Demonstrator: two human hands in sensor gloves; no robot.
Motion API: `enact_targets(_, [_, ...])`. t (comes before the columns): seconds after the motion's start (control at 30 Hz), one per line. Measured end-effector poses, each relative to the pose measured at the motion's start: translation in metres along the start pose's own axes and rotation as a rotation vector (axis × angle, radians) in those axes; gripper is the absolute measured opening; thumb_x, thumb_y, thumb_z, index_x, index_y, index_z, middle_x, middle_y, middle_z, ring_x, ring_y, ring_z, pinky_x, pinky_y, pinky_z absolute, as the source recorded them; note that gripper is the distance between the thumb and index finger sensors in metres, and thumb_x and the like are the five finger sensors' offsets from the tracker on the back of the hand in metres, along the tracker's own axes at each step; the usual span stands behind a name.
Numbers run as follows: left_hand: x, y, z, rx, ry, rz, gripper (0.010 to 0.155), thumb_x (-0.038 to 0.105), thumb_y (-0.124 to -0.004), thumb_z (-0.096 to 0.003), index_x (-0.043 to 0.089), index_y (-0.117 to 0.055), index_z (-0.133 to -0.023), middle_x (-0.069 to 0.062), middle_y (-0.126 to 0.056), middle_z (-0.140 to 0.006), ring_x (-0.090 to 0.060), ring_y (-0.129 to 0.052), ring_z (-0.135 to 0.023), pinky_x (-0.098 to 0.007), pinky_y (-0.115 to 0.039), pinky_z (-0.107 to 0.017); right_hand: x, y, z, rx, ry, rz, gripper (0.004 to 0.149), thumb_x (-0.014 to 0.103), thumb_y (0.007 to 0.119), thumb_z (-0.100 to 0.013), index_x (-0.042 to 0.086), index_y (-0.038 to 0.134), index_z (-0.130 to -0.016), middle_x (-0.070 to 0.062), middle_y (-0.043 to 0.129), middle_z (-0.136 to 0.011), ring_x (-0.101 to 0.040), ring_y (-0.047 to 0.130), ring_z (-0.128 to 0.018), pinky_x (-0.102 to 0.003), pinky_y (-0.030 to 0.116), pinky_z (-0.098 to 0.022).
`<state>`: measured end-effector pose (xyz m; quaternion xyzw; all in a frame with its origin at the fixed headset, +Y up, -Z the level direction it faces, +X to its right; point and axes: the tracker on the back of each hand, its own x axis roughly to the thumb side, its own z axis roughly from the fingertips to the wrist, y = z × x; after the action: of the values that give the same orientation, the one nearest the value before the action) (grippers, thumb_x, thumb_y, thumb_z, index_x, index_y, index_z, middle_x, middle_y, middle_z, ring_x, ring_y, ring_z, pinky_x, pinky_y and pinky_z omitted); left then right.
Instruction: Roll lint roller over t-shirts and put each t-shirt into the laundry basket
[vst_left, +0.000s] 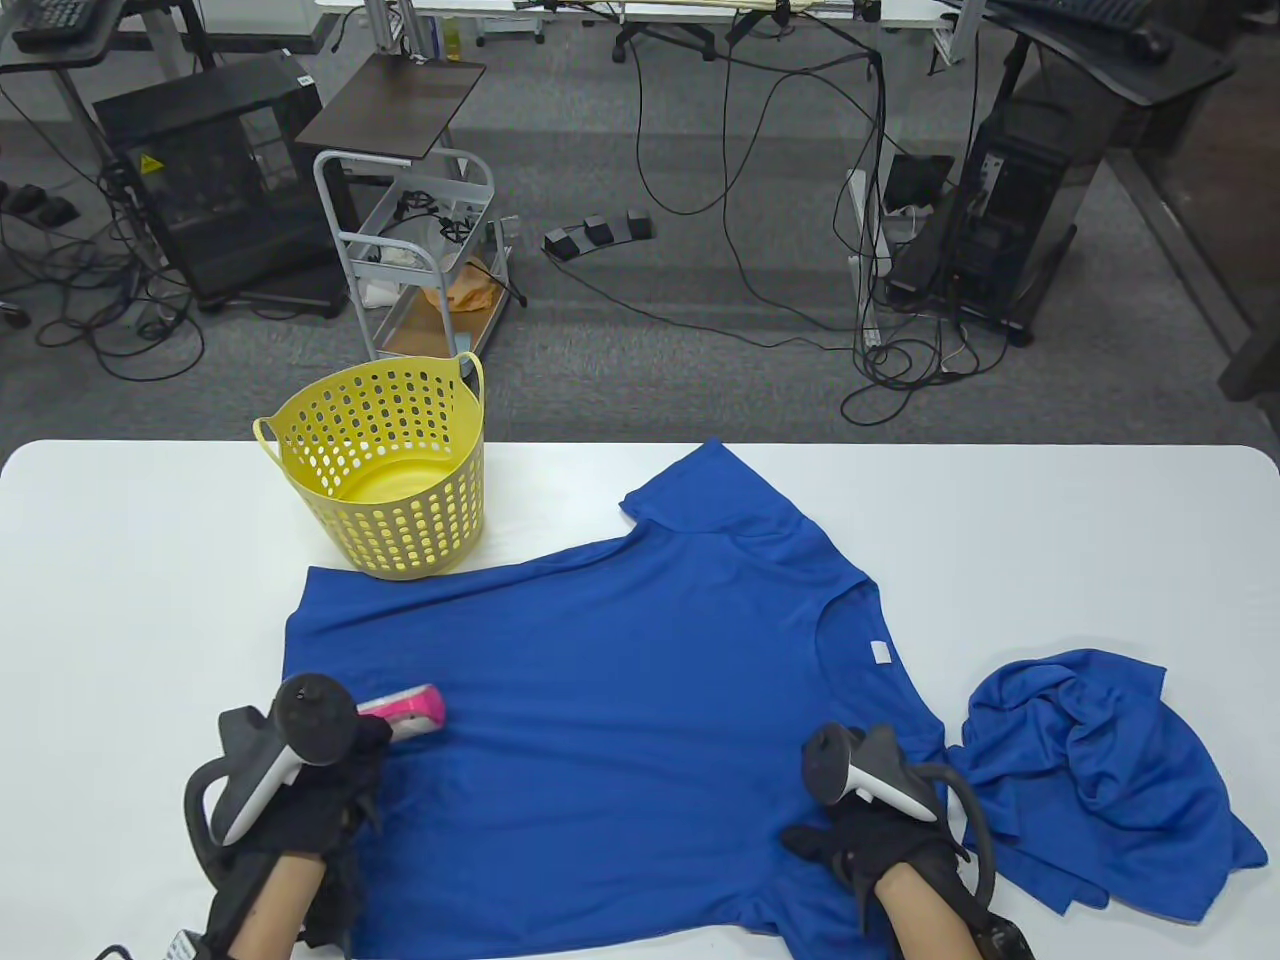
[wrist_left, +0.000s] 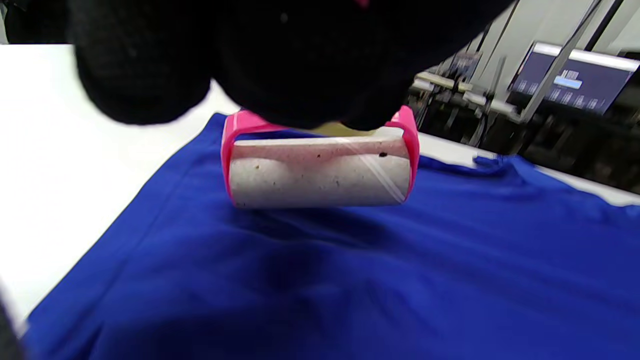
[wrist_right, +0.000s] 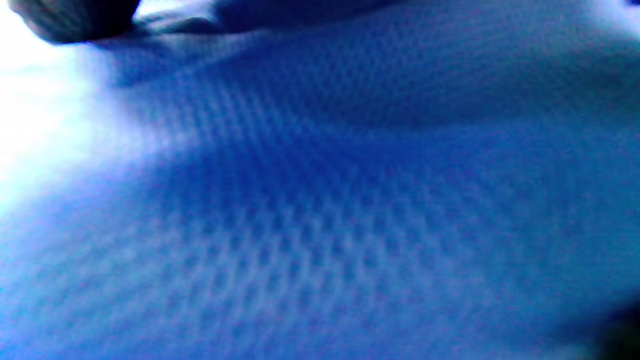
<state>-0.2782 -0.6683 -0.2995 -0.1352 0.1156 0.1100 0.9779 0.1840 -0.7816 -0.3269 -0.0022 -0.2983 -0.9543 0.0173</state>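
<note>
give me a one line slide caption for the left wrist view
Left hand holds a pink lint roller on the spread blue t-shirt.

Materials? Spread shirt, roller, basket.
Spread t-shirt: likely synthetic knit, matte; fine mesh texture shows in the right wrist view. Lint roller: pink glossy plastic frame, white adhesive paper roll with lint specks. Laundry basket: yellow moulded plastic, perforated, probably flexible.

Spread t-shirt (vst_left: 600, 720): plain royal blue, small white label at the neck.
Crumpled t-shirt (vst_left: 1090, 780): same blue, right of the spread t-shirt.
Lint roller (wrist_left: 320, 167): pink frame, whitish sheet flecked with dark specks.
Laundry basket (vst_left: 385, 465): yellow, perforated with round holes.
Table (vst_left: 120, 600): white.
Gloves (vst_left: 880, 850): black.
</note>
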Motion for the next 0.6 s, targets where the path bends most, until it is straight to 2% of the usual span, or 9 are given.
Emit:
enact_targets(0.17, [0.027,-0.013,0.015,-0.098,-0.002,-0.148,0.039,0.04,-0.073,-0.0524,0.039,-0.084,-0.09,-0.013,-0.079,-0.091,-0.002,-0.1,-0.02,-0.03,-0.092,-0.032,0.0,0.0,0.0,0.003,-0.001,-0.008,0.084,0.067,0.053,-0.042,0.035,0.003,-0.1,-0.009,-0.003,-0.111,-0.045,0.009,-0.099,-0.067,0.027,-0.07])
enact_targets(0.27, [0.039,-0.025,0.004,-0.124,0.036,-0.275,0.043,0.043,-0.068,-0.054,0.044,-0.075,-0.096,-0.01,-0.079,-0.092,0.0,-0.1,-0.02,-0.029,-0.093,-0.032,0.0,0.0,0.0,0.002,-0.002,-0.011,0.083,0.067,0.053,-0.042,0.035,0.003,-0.1,-0.009,-0.003,-0.111,-0.045,0.009,-0.099,-0.067,0.027,-0.069])
enact_targets(0.37, [0.044,-0.031,-0.017,-0.043,0.07,-0.32,0.045,0.044,-0.066,-0.0537,0.048,-0.069,-0.098,-0.009,-0.078,-0.093,0.0,-0.1,-0.021,-0.029,-0.093,-0.032,0.0,0.001,0.0,0.001,-0.004,-0.012,0.083,0.067,0.053,-0.042,0.035,0.003,-0.1,-0.009,-0.003,-0.111,-0.045,0.008,-0.099,-0.067,0.026,-0.069])
enact_targets(0.4, [0.043,-0.032,-0.022,-0.047,0.077,-0.315,0.048,0.044,-0.065,-0.0537,0.049,-0.064,-0.101,-0.009,-0.077,-0.094,0.0,-0.1,-0.022,-0.028,-0.092,-0.033,0.0,0.001,0.0,0.001,-0.004,-0.012,0.083,0.067,0.053,-0.042,0.035,0.003,-0.1,-0.009,-0.003,-0.111,-0.045,0.008,-0.099,-0.067,0.026,-0.069])
enact_targets(0.43, [0.042,-0.033,-0.034,-0.063,0.089,-0.291,0.053,0.044,-0.062,-0.0535,0.052,-0.049,-0.105,-0.009,-0.075,-0.094,0.0,-0.099,-0.021,-0.028,-0.092,-0.032,0.0,0.001,0.0,0.001,-0.004,-0.012,0.083,0.067,0.053,-0.042,0.035,0.003,-0.1,-0.01,-0.003,-0.111,-0.046,0.008,-0.098,-0.067,0.026,-0.069])
enact_targets(0.47, [0.04,-0.034,-0.046,-0.031,0.092,-0.252,0.057,0.045,-0.061,-0.0534,0.054,-0.04,-0.105,-0.008,-0.074,-0.095,0.001,-0.099,-0.021,-0.028,-0.092,-0.031,-0.001,0.001,0.0,0.002,-0.009,-0.012,0.083,0.067,0.053,-0.042,0.035,0.003,-0.1,-0.01,-0.003,-0.111,-0.046,0.008,-0.098,-0.067,0.026,-0.069])
enact_targets(0.5, [0.038,-0.034,-0.052,-0.004,0.101,-0.223,0.061,0.044,-0.062,-0.0528,0.051,-0.032,-0.105,-0.008,-0.074,-0.094,0.0,-0.098,-0.019,-0.029,-0.092,-0.03,-0.001,0.001,0.001,0.003,-0.009,-0.014,0.083,0.067,0.053,-0.042,0.035,0.003,-0.1,-0.01,-0.003,-0.111,-0.046,0.008,-0.098,-0.067,0.026,-0.069])
enact_targets(0.57, [0.035,-0.035,-0.075,-0.035,0.125,-0.149,0.071,0.044,-0.059,-0.0525,0.031,-0.013,-0.105,-0.008,-0.068,-0.097,-0.002,-0.099,-0.021,-0.03,-0.091,-0.031,0.0,0.001,0.001,0.002,-0.009,-0.016,0.083,0.067,0.052,-0.043,0.035,0.003,-0.1,-0.01,-0.004,-0.111,-0.046,0.008,-0.098,-0.067,0.026,-0.069])
enact_targets(0.6, [0.034,-0.035,-0.082,-0.031,0.148,-0.131,0.072,0.045,-0.058,-0.0525,0.03,-0.009,-0.103,-0.007,-0.066,-0.098,-0.002,-0.099,-0.023,-0.03,-0.091,-0.032,0.0,0.001,0.001,0.002,-0.009,-0.015,0.083,0.067,0.052,-0.043,0.035,0.002,-0.1,-0.01,-0.004,-0.111,-0.046,0.008,-0.098,-0.067,0.026,-0.069])
